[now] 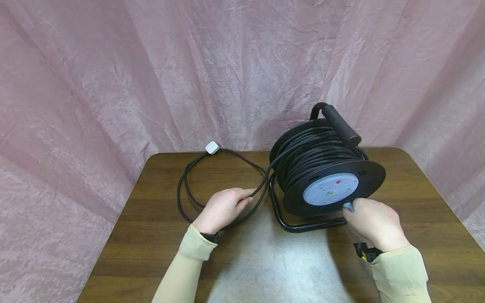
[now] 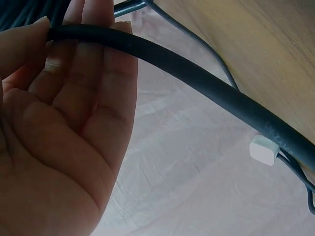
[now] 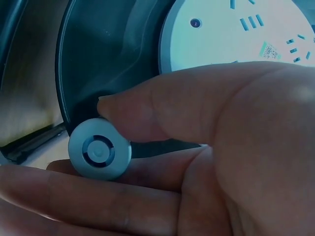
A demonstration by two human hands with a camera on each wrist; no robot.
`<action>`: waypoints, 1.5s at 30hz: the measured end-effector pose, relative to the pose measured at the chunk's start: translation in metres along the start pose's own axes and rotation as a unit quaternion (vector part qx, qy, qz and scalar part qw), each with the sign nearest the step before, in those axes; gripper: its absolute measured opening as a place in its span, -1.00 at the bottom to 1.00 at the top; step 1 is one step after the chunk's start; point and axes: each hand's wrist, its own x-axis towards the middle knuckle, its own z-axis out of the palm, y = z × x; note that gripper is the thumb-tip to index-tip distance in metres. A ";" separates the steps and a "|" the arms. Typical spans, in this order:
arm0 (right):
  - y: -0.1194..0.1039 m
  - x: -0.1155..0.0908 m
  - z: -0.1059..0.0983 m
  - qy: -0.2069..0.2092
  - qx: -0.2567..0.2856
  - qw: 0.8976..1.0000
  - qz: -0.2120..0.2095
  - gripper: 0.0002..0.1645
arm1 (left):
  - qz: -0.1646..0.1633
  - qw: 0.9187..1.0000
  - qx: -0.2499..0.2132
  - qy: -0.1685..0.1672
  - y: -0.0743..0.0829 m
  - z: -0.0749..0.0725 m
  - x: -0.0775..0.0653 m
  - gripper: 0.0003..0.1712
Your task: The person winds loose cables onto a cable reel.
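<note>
Pinched the black cable (image 2: 197,78) between thumb and fingers of the left hand (image 1: 223,208), just beside the cable reel (image 1: 329,168). Gripped the reel's grey knob (image 3: 98,150) in the right hand (image 1: 373,221), with thumb and fingers on opposite sides. Had the reel standing on its tube frame (image 1: 314,227), right of centre on the tabletop (image 1: 151,252), and loose loops of cable lying to its left, out to the white plug (image 1: 212,147) near the far edge. Seemed, by judgement, to be at the step of winding, well along, with many turns on the reel and only a modest length loose. Could not tell the direction of turn. Called next, probably, for taking the knob round its circle and letting the cable slip through the left hand under light tension. Needed, most likely, even laying across the reel, and care against snagging the loops on the frame.
</note>
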 end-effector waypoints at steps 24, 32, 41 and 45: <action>-0.006 0.000 0.004 -0.008 -0.003 1.000 -0.001 -0.56 | 0.035 0.999 -0.014 -0.006 0.000 -0.002 -0.001 -0.62; -0.009 0.000 0.006 -0.001 -0.003 1.000 -0.005 -0.56 | 0.034 0.999 -0.011 -0.008 0.000 -0.001 0.000 -0.61; -0.011 0.001 0.012 0.016 -0.005 1.000 -0.023 -0.57 | 0.024 0.999 -0.014 -0.026 0.000 -0.001 -0.001 -0.61; -0.013 0.001 0.014 0.028 -0.007 0.999 -0.031 -0.57 | 0.025 0.999 -0.015 -0.025 0.000 -0.001 -0.001 -0.62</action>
